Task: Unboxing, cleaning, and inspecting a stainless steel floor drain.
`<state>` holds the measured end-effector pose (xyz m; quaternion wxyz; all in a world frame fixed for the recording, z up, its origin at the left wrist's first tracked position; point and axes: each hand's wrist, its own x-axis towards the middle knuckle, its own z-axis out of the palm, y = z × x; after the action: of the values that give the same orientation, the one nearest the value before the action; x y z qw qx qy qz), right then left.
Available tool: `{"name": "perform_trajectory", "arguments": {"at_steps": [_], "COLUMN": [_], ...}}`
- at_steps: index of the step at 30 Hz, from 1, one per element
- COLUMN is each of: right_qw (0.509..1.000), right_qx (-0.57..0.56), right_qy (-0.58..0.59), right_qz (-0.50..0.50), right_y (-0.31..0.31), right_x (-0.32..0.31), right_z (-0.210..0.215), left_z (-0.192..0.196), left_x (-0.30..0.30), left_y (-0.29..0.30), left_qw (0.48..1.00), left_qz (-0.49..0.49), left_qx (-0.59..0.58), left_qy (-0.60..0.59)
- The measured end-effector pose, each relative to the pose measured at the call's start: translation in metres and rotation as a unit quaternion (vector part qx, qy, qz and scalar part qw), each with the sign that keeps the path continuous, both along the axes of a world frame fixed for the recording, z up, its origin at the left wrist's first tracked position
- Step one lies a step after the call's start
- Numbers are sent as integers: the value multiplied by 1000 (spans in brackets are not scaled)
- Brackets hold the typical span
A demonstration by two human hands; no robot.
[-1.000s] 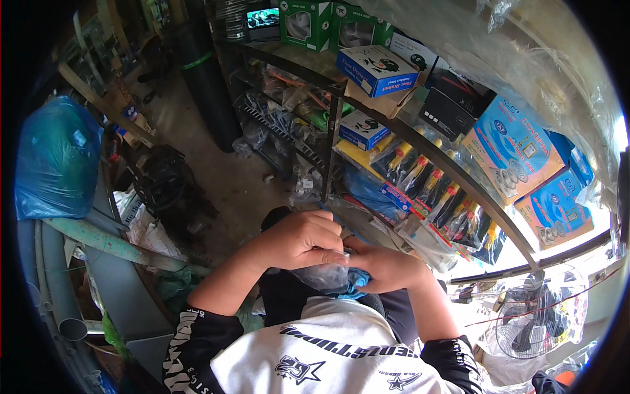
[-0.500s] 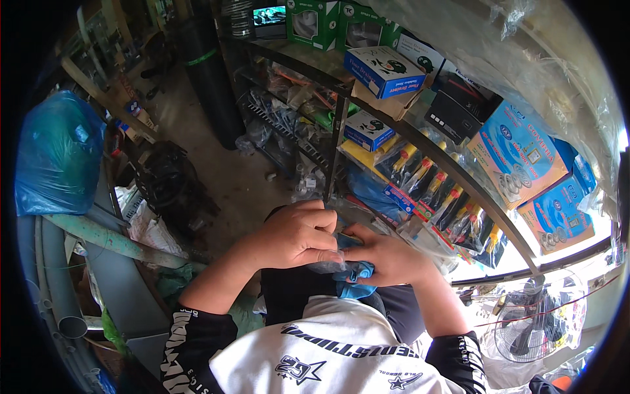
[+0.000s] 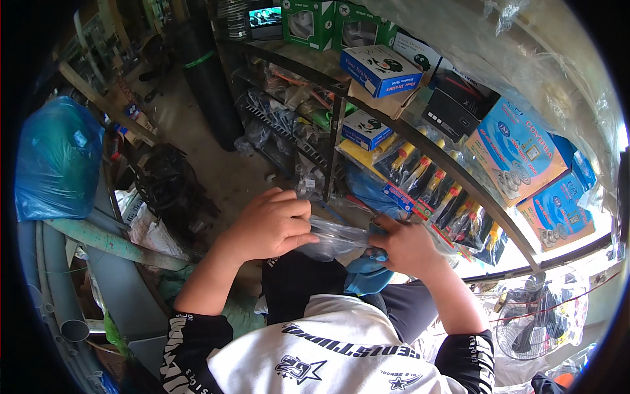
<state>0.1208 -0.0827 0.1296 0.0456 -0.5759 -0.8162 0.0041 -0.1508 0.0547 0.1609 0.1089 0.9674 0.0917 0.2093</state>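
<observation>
A clear plastic bag (image 3: 336, 241) is stretched between my two hands above my lap. My left hand (image 3: 274, 224) pinches its left end between thumb and curled fingers. At the other end, my right hand (image 3: 412, 248) is closed on the bag and on a blue cloth (image 3: 366, 276), which hangs below the fingers over my thigh. Whether the bag holds anything I cannot tell. Part of the cloth is hidden behind the right hand.
A shelf to the front right bears blue-and-white boxes (image 3: 382, 69), green boxes (image 3: 307, 25) and yellow-and-black packaged tools (image 3: 430, 177). Grey pipes (image 3: 71, 322) and a blue plastic bag (image 3: 59, 157) are on the left. A fan (image 3: 531, 322) stands at right.
My hands have moved apart, the left to the left and the right to the right. The clear bag is now drawn out between them, and the blue cloth hangs lower.
</observation>
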Motion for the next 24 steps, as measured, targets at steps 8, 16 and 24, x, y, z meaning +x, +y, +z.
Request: {"name": "perform_trajectory", "arguments": {"at_steps": [8, 16, 24], "right_qw": [918, 798, 751], "right_qx": [102, 187, 220], "right_qy": [380, 569, 605], "right_qz": [41, -58, -150], "right_y": [4, 7, 7], "right_x": [12, 3, 3], "right_z": [14, 19, 21], "left_z": [-13, -98, -111], "left_x": [-4, 53, 66], "left_y": [15, -20, -34], "left_qw": [972, 679, 719], "left_qz": [25, -144, -34], "left_qx": [-177, -614, -660], "left_qy": [-150, -377, -216]}}
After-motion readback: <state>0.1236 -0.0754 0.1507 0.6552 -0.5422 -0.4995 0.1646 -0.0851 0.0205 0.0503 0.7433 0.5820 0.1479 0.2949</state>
